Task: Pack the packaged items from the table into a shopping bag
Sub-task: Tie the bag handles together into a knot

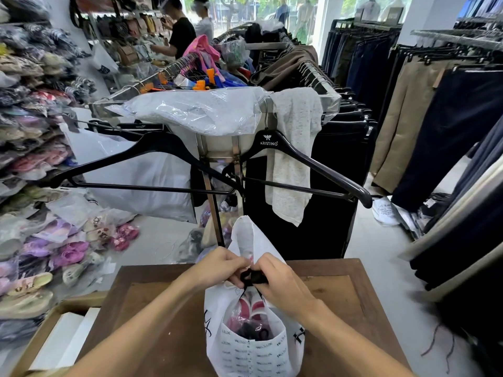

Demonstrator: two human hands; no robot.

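Head view of the packing station. A white plastic shopping bag printed with small dark lettering (254, 346) stands upright on the brown wooden table (353, 300), at 6 o'clock in the frame, its long axis vertical and its upper flap rising toward 12 o'clock. Through the bag's side opening a clear-wrapped pink and white packaged item (249, 308) is visible, lying inside. The left hand (217, 265) and the right hand (280, 281) meet directly above the bag mouth, fingers curled and pinching the black cord handles (251, 277) between them; the hands are together, with the left at 9 o'clock of the cord and the right at 3 o'clock, about equally near. Judged from this, the bag is being closed or tied, so packing appears close to complete. No further packages are seen on the table. At 12 o'clock beyond the bag stand a metal rack post (215, 213) and two black plastic hangers (299, 164); neither obstructs the hands. Bagged slippers (68, 248) lie at 9 o'clock on the floor.
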